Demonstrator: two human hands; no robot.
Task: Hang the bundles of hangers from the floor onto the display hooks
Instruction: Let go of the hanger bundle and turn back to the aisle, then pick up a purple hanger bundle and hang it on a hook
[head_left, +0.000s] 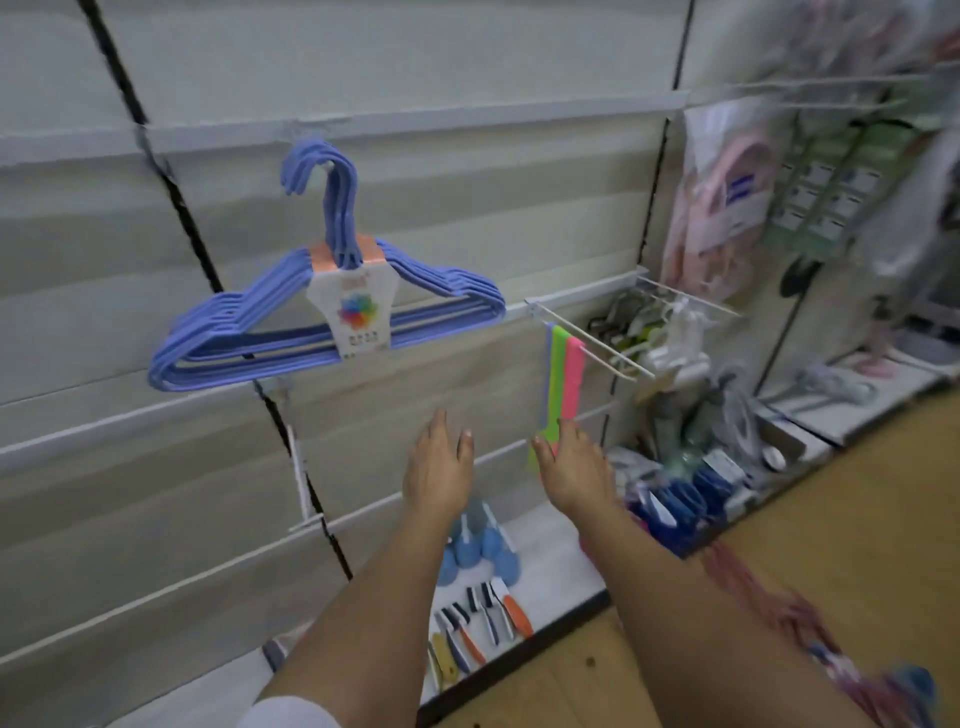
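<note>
A bundle of blue hangers (291, 322) with a white and orange label hangs by its hooks on a display hook (324, 165) on the slatted wall, upper left of centre. My left hand (439, 467) and my right hand (571, 470) reach forward below and to the right of the bundle, fingers straight, holding nothing. On the wooden floor at the lower right lies a blurred pile of pink and blue hangers (810, 639).
A white double-prong hook (587, 338) carrying green and pink combs (563, 384) juts out just above my right hand. The low shelf (550, 566) holds brushes, blue items and packets. More goods hang at the right. A short white hook (298, 473) sticks out left of my left hand.
</note>
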